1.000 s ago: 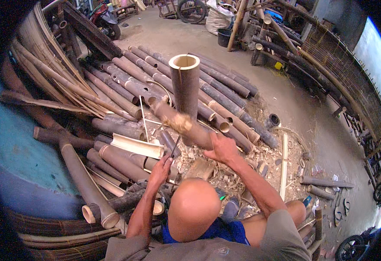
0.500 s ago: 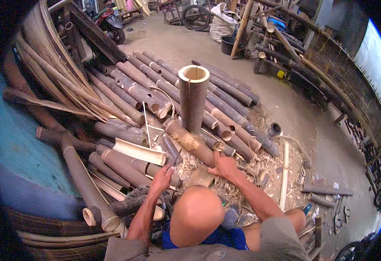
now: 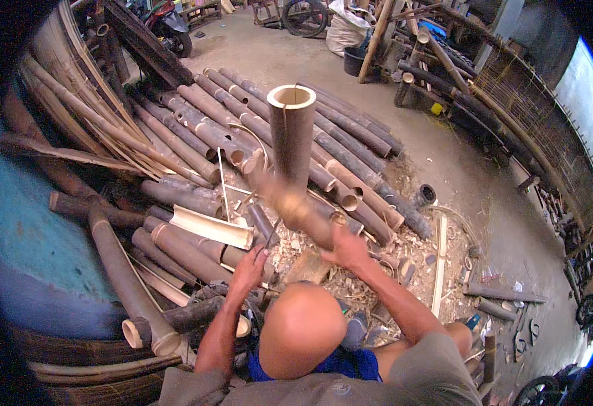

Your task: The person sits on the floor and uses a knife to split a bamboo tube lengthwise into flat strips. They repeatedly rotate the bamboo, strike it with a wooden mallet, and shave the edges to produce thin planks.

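Observation:
My left hand (image 3: pixel 248 268) is closed around the handle end of a knife (image 3: pixel 274 230), whose thin dark blade points up and away from me. My right hand (image 3: pixel 346 249) grips the near end of a short brown bamboo section (image 3: pixel 300 211), with a paler, scraped patch around its middle. Motion smears this section and its far end. Just beyond it a thick bamboo tube (image 3: pixel 291 139) stands upright, its cut rim pale and a dark line running down the inside. A flat tan wooden block (image 3: pixel 308 268) lies among shavings below the two hands.
Rows of dark bamboo poles (image 3: pixel 208 132) cover the floor ahead. A pale split bamboo piece (image 3: pixel 212 227) lies left of the knife. Long bent strips (image 3: pixel 83 115) lean at the far left. Wood chips (image 3: pixel 394 260) spread to the right, near a pale slat (image 3: pixel 440 265).
The bamboo section in my right hand has gone from sharp to blurred, so it is moving. My left hand keeps the knife nearly in place. The whole view has shifted slightly.

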A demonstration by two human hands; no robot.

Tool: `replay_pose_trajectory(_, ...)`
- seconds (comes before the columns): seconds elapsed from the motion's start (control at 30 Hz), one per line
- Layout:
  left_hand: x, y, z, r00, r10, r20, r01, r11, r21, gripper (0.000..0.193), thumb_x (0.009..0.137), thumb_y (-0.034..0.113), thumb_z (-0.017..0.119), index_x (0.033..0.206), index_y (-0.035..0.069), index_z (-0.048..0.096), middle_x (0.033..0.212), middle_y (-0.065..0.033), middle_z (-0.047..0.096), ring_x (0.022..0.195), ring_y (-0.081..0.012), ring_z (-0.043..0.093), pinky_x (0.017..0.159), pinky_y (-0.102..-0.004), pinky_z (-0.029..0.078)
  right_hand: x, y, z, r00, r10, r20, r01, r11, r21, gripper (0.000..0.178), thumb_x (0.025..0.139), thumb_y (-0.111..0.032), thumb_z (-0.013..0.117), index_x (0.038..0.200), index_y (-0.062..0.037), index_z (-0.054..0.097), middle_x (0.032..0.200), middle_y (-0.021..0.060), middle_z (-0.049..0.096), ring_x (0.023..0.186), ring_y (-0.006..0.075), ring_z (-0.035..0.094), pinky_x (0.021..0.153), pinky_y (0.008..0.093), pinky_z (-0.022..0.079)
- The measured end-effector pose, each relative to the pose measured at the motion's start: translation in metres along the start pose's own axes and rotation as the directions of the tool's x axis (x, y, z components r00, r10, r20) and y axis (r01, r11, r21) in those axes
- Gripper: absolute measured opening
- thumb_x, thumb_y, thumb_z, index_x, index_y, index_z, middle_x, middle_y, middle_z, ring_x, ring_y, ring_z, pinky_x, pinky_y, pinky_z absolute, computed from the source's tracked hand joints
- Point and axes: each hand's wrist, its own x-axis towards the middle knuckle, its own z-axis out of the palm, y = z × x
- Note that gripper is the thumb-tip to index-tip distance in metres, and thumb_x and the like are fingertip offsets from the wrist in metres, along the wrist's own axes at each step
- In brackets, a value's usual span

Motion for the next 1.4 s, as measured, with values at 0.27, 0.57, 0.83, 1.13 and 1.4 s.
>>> replay_pose_trajectory(0.27, -0.012, 0.025, -0.01, 0.99, -0.14, -0.008, 0.14, 0.99, -0.001, 0.048, 0.101, 0.041, 0.049, 0.137, 0.011, 0.057, 0.082, -0.0189, 0.065, 0.067, -0.0268, 0.062, 0.072, -0.0414, 0.051, 0.004, -0.021, -0.06, 0.964, -0.078, -0.253, 0.104, 0.99, 0.094, 0.079, 0.071, -0.041, 0.082, 0.129, -0.0013, 0.047, 0.109, 0.0237, 0.066, 0.093, 0.0402, 0.069, 0.075, 0.0476, 0.058)
replay_pose_trajectory(0.57, -0.003, 0.003, 0.004, 0.987, -0.15, 0.065, 0.154, 0.986, -0.067, 0.049, 0.102, 0.042, 0.046, 0.137, 0.009, 0.057, 0.115, -0.0276, 0.066, 0.11, -0.0424, 0.063, 0.096, -0.0459, 0.047, -0.015, -0.014, -0.029, 0.915, -0.039, -0.402, 0.212, 0.894, 0.395, 0.076, 0.079, -0.045, 0.077, 0.134, -0.0029, 0.045, 0.117, 0.022, 0.064, 0.104, 0.0371, 0.066, 0.091, 0.0464, 0.054)
replay_pose_trajectory(0.83, -0.014, 0.029, 0.02, 0.999, -0.05, 0.003, 0.05, 0.998, -0.031, 0.051, 0.103, 0.038, 0.041, 0.134, 0.0, 0.056, 0.114, -0.0299, 0.064, 0.11, -0.0463, 0.06, 0.097, -0.0476, 0.045, -0.068, 0.016, 0.042, 0.991, 0.136, 0.001, -0.135, 0.983, 0.122, 0.078, 0.073, -0.051, 0.076, 0.124, 0.0001, 0.048, 0.112, 0.0286, 0.063, 0.094, 0.0462, 0.066, 0.079, 0.053, 0.053)
replay_pose_trajectory(1.13, -0.014, 0.018, 0.043, 0.987, -0.161, 0.026, 0.163, 0.971, -0.174, 0.049, 0.103, 0.039, 0.041, 0.118, -0.004, 0.059, 0.09, -0.0225, 0.063, 0.082, -0.0363, 0.06, 0.08, -0.0453, 0.046, -0.188, 0.024, 0.064, 0.872, 0.483, 0.081, -0.486, 0.832, 0.267, 0.08, 0.071, -0.048, 0.079, 0.13, 0.0003, 0.052, 0.109, 0.0272, 0.067, 0.101, 0.0431, 0.066, 0.087, 0.05, 0.052)
replay_pose_trajectory(1.4, 0.0, 0.003, 0.07, 0.974, -0.193, 0.119, 0.219, 0.936, -0.276, 0.049, 0.104, 0.039, 0.044, 0.121, -0.003, 0.06, 0.096, -0.0167, 0.065, 0.089, -0.0278, 0.059, 0.083, -0.0416, 0.047, -0.19, 0.036, 0.084, 0.593, 0.794, 0.135, -0.635, 0.358, 0.685, 0.057, 0.076, -0.041, 0.077, 0.109, 0.005, 0.068, 0.097, 0.0227, 0.073, 0.093, 0.0331, 0.071, 0.085, 0.0416, 0.053)
